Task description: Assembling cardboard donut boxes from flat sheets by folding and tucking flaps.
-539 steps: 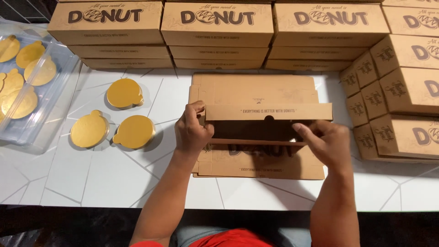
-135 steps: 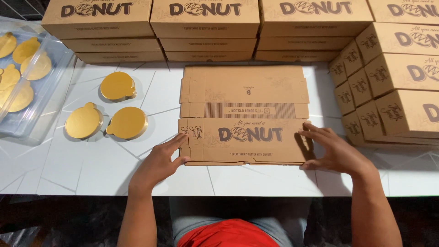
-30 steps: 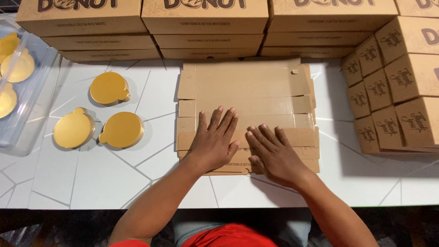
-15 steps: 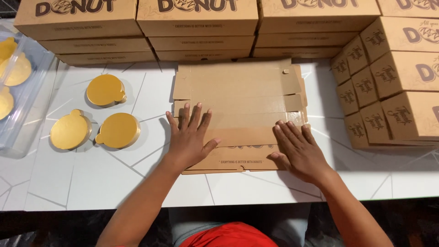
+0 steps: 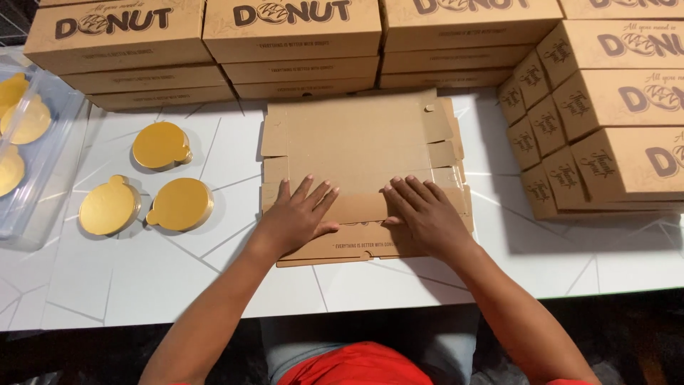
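Observation:
A flat, unfolded brown cardboard box blank [image 5: 360, 153] lies on the white table [image 5: 142, 278] in front of me. My left hand [image 5: 298, 217] presses palm-down on the near folded flap, fingers spread. My right hand [image 5: 424, 214] lies flat beside it on the same flap, fingers pointing toward the fold line. Neither hand grips anything. The near flap is folded over onto the blank, printed side up at the front edge.
Stacks of assembled brown boxes line the back [image 5: 292, 43] and the right side [image 5: 605, 114]. Three round gold cake boards [image 5: 146, 185] lie to the left. A clear plastic bin [image 5: 28, 150] with more gold boards sits at the far left.
Both hands have shifted toward the centre of the near flap, closer together, and keep pressing it flat. The blank stays in place.

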